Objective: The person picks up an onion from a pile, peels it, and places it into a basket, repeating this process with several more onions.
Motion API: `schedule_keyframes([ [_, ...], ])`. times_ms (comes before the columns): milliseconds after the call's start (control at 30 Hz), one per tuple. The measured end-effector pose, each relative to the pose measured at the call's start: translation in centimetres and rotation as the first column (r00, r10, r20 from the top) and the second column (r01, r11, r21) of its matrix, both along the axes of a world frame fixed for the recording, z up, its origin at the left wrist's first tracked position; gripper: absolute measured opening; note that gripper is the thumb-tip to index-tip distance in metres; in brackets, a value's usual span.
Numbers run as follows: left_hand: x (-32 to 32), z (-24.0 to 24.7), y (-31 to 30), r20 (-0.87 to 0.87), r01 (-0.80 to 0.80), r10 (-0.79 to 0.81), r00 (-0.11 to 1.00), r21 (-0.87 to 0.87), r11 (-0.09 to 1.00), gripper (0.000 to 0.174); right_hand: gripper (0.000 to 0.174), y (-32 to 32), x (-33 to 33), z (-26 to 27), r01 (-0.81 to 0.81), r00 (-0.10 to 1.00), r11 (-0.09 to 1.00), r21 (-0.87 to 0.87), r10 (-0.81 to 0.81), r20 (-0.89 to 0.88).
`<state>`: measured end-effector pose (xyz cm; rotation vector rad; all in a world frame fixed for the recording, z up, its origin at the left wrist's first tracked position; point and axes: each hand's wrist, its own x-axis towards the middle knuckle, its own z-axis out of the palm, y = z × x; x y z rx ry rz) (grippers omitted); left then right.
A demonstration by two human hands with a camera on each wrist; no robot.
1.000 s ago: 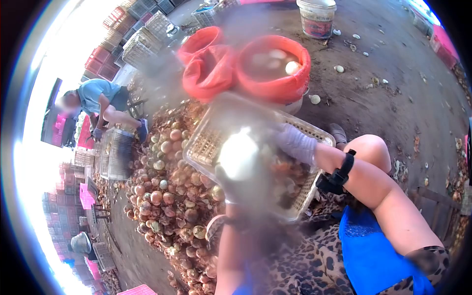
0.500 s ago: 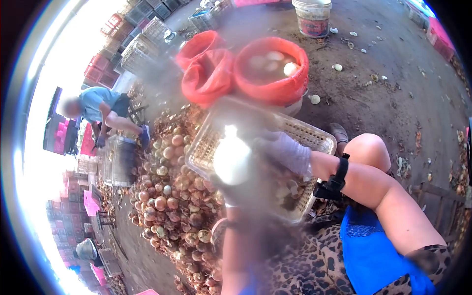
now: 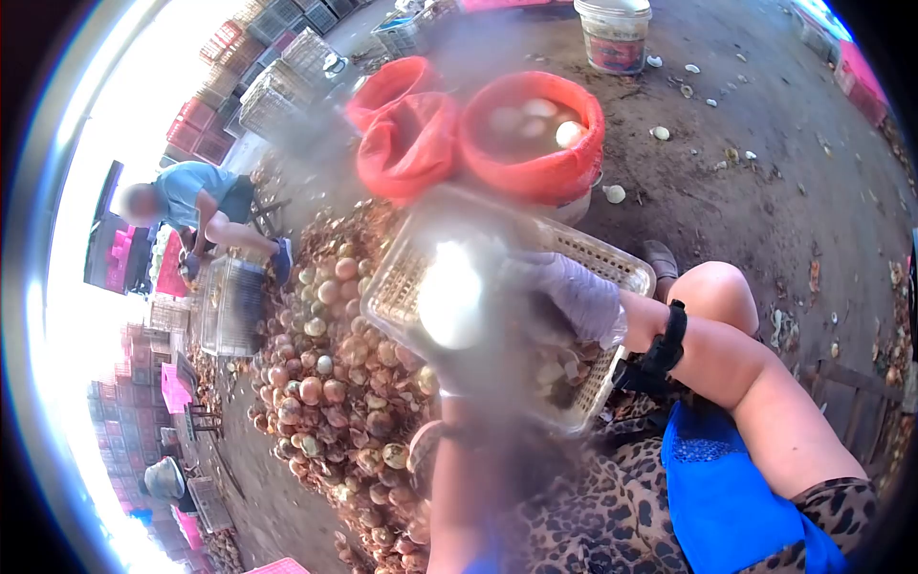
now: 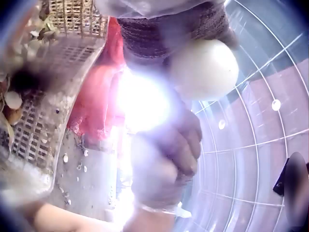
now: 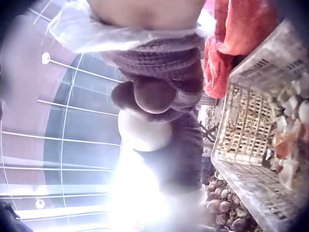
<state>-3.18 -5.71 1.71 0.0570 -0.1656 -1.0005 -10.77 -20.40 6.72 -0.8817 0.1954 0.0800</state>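
Observation:
A white peeled onion (image 3: 449, 298) glares brightly over the basket in the head view. My gloved left hand (image 4: 176, 36) grips the onion (image 4: 205, 70), which bulges out beside its fingers. From the right reaches my right hand (image 3: 574, 292), in a dark knit glove under clear plastic. Its fingers (image 5: 154, 94) are curled close by the onion (image 5: 145, 130) in the right wrist view; whether they hold a tool I cannot tell. Haze and glare blot out the space between the hands. Beneath them, a cream plastic basket (image 3: 607, 253) holds peelings.
A heap of unpeeled onions (image 3: 335, 383) spreads left of the basket. Behind stand a red-lined tub (image 3: 588, 158) with white onions in water and a red bag (image 3: 411, 143). A white bucket (image 3: 615, 43) stands farther back. Another person (image 3: 191, 196) sits bent over at the left.
My right hand shifts slightly left, then back right beside the onion. The onion stays in my left hand over the basket, turning a little. The head view sways slightly.

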Motion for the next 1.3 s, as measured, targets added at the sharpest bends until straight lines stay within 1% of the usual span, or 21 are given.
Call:
schedule_keyframes([
  [33, 0.4, -0.4, 0.2, 0.006, -0.03, 0.03, 1.0, 0.111, 0.993, 0.067, 0.022, -0.2, -0.3, 0.3, -0.003, 1.0, 0.991, 0.136, 0.004, -0.009],
  [133, 1.0, -2.1, 0.4, -0.014, -0.049, 0.059, 0.998, 0.375, 0.926, 0.067, 0.02, -1.4, -0.6, 0.8, -0.104, 0.993, 0.987, -0.119, 0.097, -0.06],
  [300, -0.4, -1.3, 0.2, -0.122, 0.148, -0.124, 0.985, 0.211, 0.966, 0.067, 0.019, -2.3, -0.8, 1.2, 0.035, 0.995, 0.976, -0.214, -0.054, -0.082],
  [367, -1.3, 1.1, -0.3, 0.282, -0.202, 0.065, 0.957, 0.491, 0.848, 0.07, 0.02, -2.4, -0.3, 0.3, 0.168, 0.977, 0.977, -0.134, -0.184, -0.112],
  [400, -1.1, 0.8, 0.0, 0.267, -0.184, 0.041, 0.963, 0.539, 0.822, 0.075, 0.022, -2.3, 0.0, -0.2, 0.223, 0.959, 0.968, -0.112, -0.238, -0.155],
  [467, -1.3, 0.4, 0.3, 0.261, -0.185, 0.036, 0.965, 0.578, 0.795, 0.076, 0.026, -3.6, 1.1, -3.7, 0.363, 0.932, 0.834, -0.416, -0.332, 0.147],
  [500, -1.4, 0.4, 0.4, 0.284, -0.195, 0.032, 0.958, 0.564, 0.802, 0.076, 0.027, -6.2, 2.0, -7.8, 0.505, 0.852, 0.59, -0.63, -0.228, 0.47],
  [567, -1.5, 0.5, 0.7, 0.361, -0.218, 0.027, 0.932, 0.501, 0.837, 0.074, 0.026, -7.5, 2.5, -10.6, 0.66, 0.74, 0.236, -0.713, -0.041, 0.671],
  [600, -1.4, 0.7, 0.8, 0.415, -0.23, 0.027, 0.909, 0.449, 0.863, 0.073, 0.023, -7.5, 2.5, -11.8, 0.648, 0.759, 0.193, -0.737, -0.081, 0.646],
  [700, -1.0, 0.8, 0.8, 0.283, -0.303, 0.171, 0.944, 0.53, 0.792, 0.07, 0.018, -7.5, 3.5, -13.3, 0.691, 0.723, 0.167, -0.703, -0.164, 0.672],
  [733, -0.9, 0.4, 0.9, 0.26, -0.209, 0.133, 0.956, 0.292, 0.933, 0.065, 0.019, -7.6, 3.1, -12.7, 0.704, 0.71, 0.204, -0.68, -0.206, 0.673],
  [767, -0.8, 0.0, 1.0, 0.245, -0.064, 0.051, 0.968, 0.048, 0.997, 0.06, 0.021, -7.1, 2.5, -10.0, 0.574, 0.816, 0.429, -0.697, -0.364, 0.448],
  [833, -0.5, -0.3, 0.8, 0.684, -0.4, 0.144, 0.715, 0.233, 0.886, 0.056, 0.026, -6.1, 1.2, -4.2, 0.485, 0.807, 0.783, -0.39, -0.573, -0.147],
  [900, -0.2, -0.5, 0.7, 0.958, -0.724, 0.025, 0.286, 0.198, 0.661, 0.052, 0.026, -6.6, 0.6, -5.6, 0.158, 0.943, 0.672, -0.724, -0.32, -0.092],
  [967, 0.2, -1.2, 0.4, 0.957, -0.914, -0.243, -0.159, -0.049, 0.403, 0.05, 0.033, -5.8, -0.4, -5.3, -0.048, 0.998, 0.379, -0.924, -0.024, -0.062],
  [1000, 1.0, -2.9, 0.9, 0.854, -0.74, 0.153, 0.497, 0.325, 0.589, 0.05, 0.035, -5.1, -0.9, -5.4, -0.077, 0.997, 0.356, -0.931, 0.012, -0.078],
  [1033, 0.5, -3.0, 0.7, 0.884, -0.769, 0.148, 0.443, 0.29, 0.569, 0.052, 0.038, -4.5, -1.6, -5.5, -0.109, 0.994, 0.335, -0.936, 0.044, -0.1],
  [1067, -0.1, -3.2, 0.3, 0.91, -0.794, 0.14, 0.391, 0.256, 0.551, 0.055, 0.032, -4.1, -2.0, -5.6, 0.148, 0.985, 0.366, -0.919, 0.026, 0.169],
  [1133, -1.2, -3.2, -1.1, 0.953, -0.836, 0.125, 0.276, 0.174, 0.52, 0.062, 0.029, -3.5, -2.5, -5.2, 0.294, 0.925, 0.527, -0.798, 0.055, 0.377],
  [1200, -2.2, -2.9, -2.7, 0.983, -0.863, 0.103, 0.152, 0.081, 0.498, 0.069, 0.033, -3.3, -3.6, -3.8, 0.128, 0.943, 0.684, -0.718, 0.14, 0.301],
  [1300, -2.6, -2.5, -4.4, 0.891, -0.575, 0.108, 0.441, 0.188, 0.796, 0.079, 0.041, -3.4, -4.4, -4.1, 0.108, 0.954, 0.717, -0.688, 0.12, 0.275],
])
